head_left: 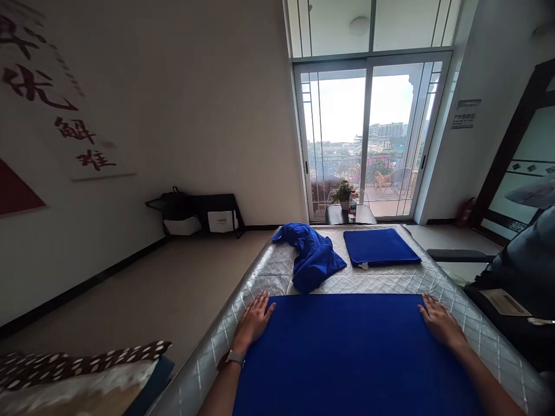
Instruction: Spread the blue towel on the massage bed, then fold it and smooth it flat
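A large blue cloth (347,352) lies smooth and flat across the near part of a silvery quilted mattress (269,268). My left hand (255,316) rests flat at the cloth's far left corner, fingers stretched forward, with a watch on the wrist. At the far right corner, my right hand (439,319) also lies flat, its thumb toward the cloth. Beyond them sits a crumpled blue cloth (310,254). To its right is a neatly folded blue cloth (381,247) with a small white tag at its near edge.
Past the mattress, a small dark table (333,216) bears a potted plant (343,193) and a bottle (352,205) before a sliding glass door (333,133). A dark chair (526,277) stands at right. Cushions (95,375) are at lower left; black bags (182,211) lie by the wall.
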Available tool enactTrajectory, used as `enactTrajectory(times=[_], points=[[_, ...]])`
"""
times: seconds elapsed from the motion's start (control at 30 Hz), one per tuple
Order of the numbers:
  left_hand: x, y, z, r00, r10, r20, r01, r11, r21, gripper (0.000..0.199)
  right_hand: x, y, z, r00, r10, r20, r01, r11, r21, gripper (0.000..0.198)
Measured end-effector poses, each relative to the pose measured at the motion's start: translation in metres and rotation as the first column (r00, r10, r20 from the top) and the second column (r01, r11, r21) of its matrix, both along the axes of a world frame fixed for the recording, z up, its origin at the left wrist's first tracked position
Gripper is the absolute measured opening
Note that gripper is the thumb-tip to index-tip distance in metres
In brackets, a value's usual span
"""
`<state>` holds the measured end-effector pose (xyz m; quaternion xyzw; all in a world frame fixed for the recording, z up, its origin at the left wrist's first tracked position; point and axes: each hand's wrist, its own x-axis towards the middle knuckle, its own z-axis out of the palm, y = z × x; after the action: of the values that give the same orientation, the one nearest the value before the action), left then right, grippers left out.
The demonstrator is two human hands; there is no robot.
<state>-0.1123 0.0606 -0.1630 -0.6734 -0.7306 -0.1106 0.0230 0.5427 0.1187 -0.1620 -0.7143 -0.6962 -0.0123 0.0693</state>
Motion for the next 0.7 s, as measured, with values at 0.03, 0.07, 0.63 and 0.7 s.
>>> enactTrajectory(times=[0.03,0.07,0.63,0.7], points=[[0.000,-0.001,0.002,1.000,0.000,0.006,0.000,1.000,0.009,0.059,-0.001,-0.001,0.001,1.000,-0.002,0.003,0.002,1.000,-0.002,0.074],[0.001,-0.002,0.003,1.000,-0.005,0.011,0.005,1.000,0.018,0.055,-0.001,-0.001,0.002,1.000,-0.006,0.006,0.006,1.000,0.001,0.074],[-0.003,0.002,0.012,0.999,-0.002,0.045,0.003,0.999,-0.040,0.056,0.013,0.008,-0.025,1.000,0.009,-0.013,-0.009,0.998,0.069,0.078],[-0.005,0.003,0.009,0.999,-0.004,0.033,0.005,0.999,-0.042,0.055,0.014,0.008,-0.024,1.000,0.025,-0.003,-0.025,0.998,0.052,0.077]])
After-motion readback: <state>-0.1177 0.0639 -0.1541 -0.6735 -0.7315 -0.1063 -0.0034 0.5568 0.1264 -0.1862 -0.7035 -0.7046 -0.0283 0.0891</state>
